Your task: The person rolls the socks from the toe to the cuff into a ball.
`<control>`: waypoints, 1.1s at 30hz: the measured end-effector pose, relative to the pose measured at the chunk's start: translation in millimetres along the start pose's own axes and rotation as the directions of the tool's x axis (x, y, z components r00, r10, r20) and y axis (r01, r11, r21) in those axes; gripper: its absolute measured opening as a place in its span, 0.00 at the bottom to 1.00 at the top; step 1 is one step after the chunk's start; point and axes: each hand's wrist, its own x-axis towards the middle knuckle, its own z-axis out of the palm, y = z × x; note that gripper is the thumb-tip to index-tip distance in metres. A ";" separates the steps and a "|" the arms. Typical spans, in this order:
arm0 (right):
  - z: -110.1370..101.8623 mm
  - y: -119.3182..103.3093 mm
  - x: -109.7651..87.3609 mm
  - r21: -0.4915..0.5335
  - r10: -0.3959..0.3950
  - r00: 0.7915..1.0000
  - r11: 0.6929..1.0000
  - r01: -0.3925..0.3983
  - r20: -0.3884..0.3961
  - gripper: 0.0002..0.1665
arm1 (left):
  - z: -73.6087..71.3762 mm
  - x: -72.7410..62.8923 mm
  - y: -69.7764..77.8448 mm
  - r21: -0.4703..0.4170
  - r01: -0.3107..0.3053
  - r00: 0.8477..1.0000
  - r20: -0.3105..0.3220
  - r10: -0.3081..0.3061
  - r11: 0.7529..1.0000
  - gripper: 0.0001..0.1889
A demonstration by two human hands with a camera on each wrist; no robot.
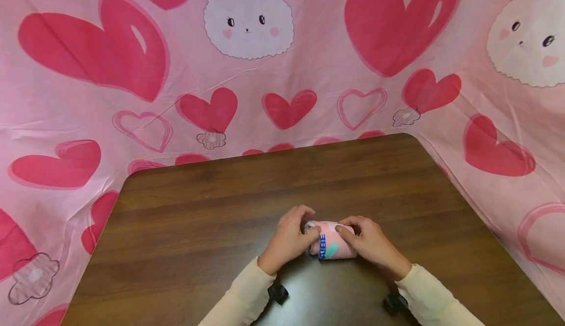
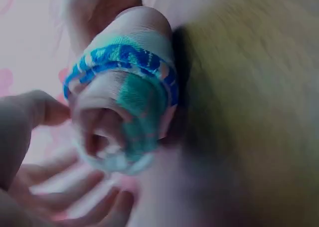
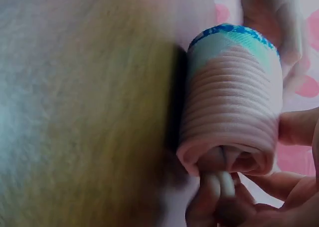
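Note:
A rolled-up pink ribbed sock [image 1: 340,245] with a blue lettered band and a teal patch lies on the brown table. My left hand [image 1: 291,235] is at the roll's left end. Its thumb touches the edge, while the other fingers look spread and loose beside the open end in the left wrist view. With the thumb on the upper side and fingers curled at the right end, my right hand [image 1: 371,245] grips the roll. Fingertips [image 3: 212,187] reach the mouth of the sock roll [image 3: 229,107] in the right wrist view. Motion blur softens both wrist views.
The brown wood-grain table [image 1: 212,228] has rounded far corners. A pink cloth [image 1: 318,66] printed with hearts and rabbits hangs behind it and along both sides. Black wrist-worn devices [image 1: 278,293] sit under both cream sleeves, close to the tabletop.

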 end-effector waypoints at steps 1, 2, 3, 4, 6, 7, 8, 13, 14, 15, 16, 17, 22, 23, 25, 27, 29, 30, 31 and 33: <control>-0.8 -0.7 -0.2 -0.019 -0.011 1.000 1.000 0.010 -0.017 0.14 | -1.1 0.0 4.5 0.081 -0.107 0.993 -0.031 0.110 0.991 0.15; -1.3 -1.2 -0.6 -0.041 -0.026 0.999 0.999 0.024 -0.035 0.14 | -2.2 0.1 8.7 0.159 -0.218 0.972 -0.049 0.229 0.963 0.14; -1.5 -1.5 -1.0 -0.070 -0.047 0.997 0.997 0.042 -0.061 0.13 | -3.4 0.4 13.0 0.219 -0.316 0.942 -0.045 0.333 0.923 0.12; -1.2 -1.3 -1.5 -0.099 -0.081 0.993 0.993 0.072 -0.091 0.11 | -4.1 0.7 16.6 0.265 -0.400 0.907 -0.024 0.421 0.877 0.10; 0.9 -0.3 -2.7 -0.165 -0.177 0.972 0.975 0.151 -0.153 0.09 | -4.5 0.9 21.1 0.318 -0.516 0.846 0.043 0.531 0.796 0.05; 2.3 0.5 -3.6 -0.204 -0.247 0.953 0.956 0.210 -0.177 0.09 | -4.1 0.6 21.9 0.338 -0.545 0.828 0.076 0.555 0.767 0.04; 3.7 1.8 -4.4 -0.243 -0.327 0.925 0.929 0.278 -0.193 0.09 | -3.6 0.2 22.2 0.356 -0.559 0.820 0.101 0.564 0.749 0.03; 4.5 9.1 -8.1 -0.432 -0.749 0.641 0.640 0.636 -0.165 0.14 | -1.6 -1.0 18.8 0.396 -0.562 0.821 0.159 0.549 0.726 0.04; 3.7 10.4 -8.5 -0.449 -0.800 0.584 0.577 0.682 -0.139 0.15 | -1.7 -0.8 18.2 0.395 -0.563 0.821 0.162 0.548 0.726 0.03; 2.9 11.5 -8.9 -0.464 -0.837 0.535 0.521 0.716 -0.114 0.16 | -1.6 -0.7 17.3 0.395 -0.566 0.819 0.162 0.551 0.724 0.03; 2.1 12.5 -9.1 -0.475 -0.864 0.495 0.473 0.742 -0.088 0.17 | -1.5 -0.5 16.6 0.396 -0.568 0.817 0.162 0.553 0.722 0.03; 1.6 13.5 -9.5 -0.483 -0.881 0.469 0.439 0.758 -0.065 0.17 | -1.3 -0.3 16.0 0.393 -0.570 0.815 0.161 0.556 0.721 0.04; -0.3 18.3 -10.8 -0.478 -0.890 0.456 0.404 0.780 -0.008 0.16 | 3.0 2.0 13.6 0.395 -0.582 0.807 0.168 0.566 0.711 0.06; -0.7 19.4 -11.1 -0.475 -0.885 0.465 0.409 0.779 0.000 0.16 | 4.1 2.5 13.5 0.396 -0.585 0.805 0.173 0.568 0.708 0.06; -1.6 20.8 -11.1 -0.471 -0.873 0.488 0.422 0.775 0.020 0.17 | 5.3 3.0 13.4 0.407 -0.590 0.801 0.188 0.569 0.697 0.05; -2.7 22.2 -11.2 -0.472 -0.862 0.505 0.429 0.770 0.040 0.18 | 6.1 2.7 13.6 0.423 -0.590 0.802 0.210 0.559 0.688 0.02; -3.6 21.9 -11.0 -0.477 -0.848 0.525 0.435 0.763 0.066 0.21 | 6.2 1.4 14.1 0.452 -0.581 0.810 0.243 0.533 0.677 0.09; -3.7 21.3 -10.8 -0.482 -0.841 0.535 0.438 0.758 0.077 0.22 | 6.1 0.7 14.1 0.466 -0.576 0.815 0.264 0.516 0.671 0.15; -3.7 21.0 -10.9 -0.489 -0.835 0.543 0.440 0.753 0.086 0.24 | 6.5 0.1 14.3 0.482 -0.569 0.821 0.281 0.497 0.666 0.21; -3.7 20.4 -11.4 -0.508 -0.823 0.560 0.443 0.739 0.098 0.27 | 8.3 -0.2 14.9 0.513 -0.553 0.833 0.307 0.461 0.657 0.32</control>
